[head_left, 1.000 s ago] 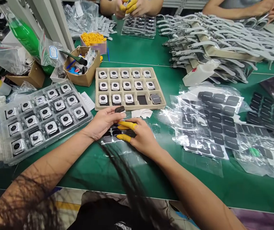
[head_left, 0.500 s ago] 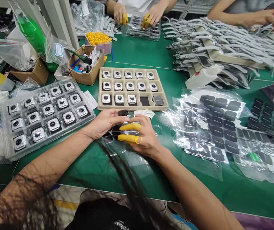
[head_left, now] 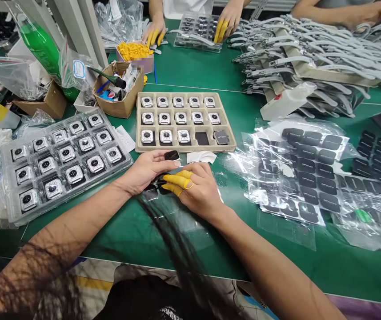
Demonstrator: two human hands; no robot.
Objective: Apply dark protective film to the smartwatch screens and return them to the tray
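Observation:
My left hand (head_left: 148, 171) is closed on a small watch body (head_left: 171, 155) whose dark screen side faces up. Yellow finger cots (head_left: 177, 180) cover two or more fingers of my right hand (head_left: 200, 189). Those fingers are bent together over a sheet of black printed film stickers (head_left: 150, 191), just below my left thumb. The fingertips hide how much of the sheet they grip. Straight ahead, a beige tray (head_left: 186, 149) holds several watch bodies, mostly back side up; one at its front right lies dark side up, beside a pocket with only a black pad.
A clear tray of watches (head_left: 123, 166) stands left. More black sticker sheets (head_left: 297, 178), a white bottle (head_left: 288, 101) and heaped grey straps (head_left: 313, 66) are right. A cardboard box (head_left: 118, 104) stands behind. Across the table, a co-worker's hands (head_left: 226, 22) are beside another tray.
My right fingers have curled in toward the left hand and the shiny film by them shows less. The watch body shows more. Across the table, the co-worker's hands have moved apart.

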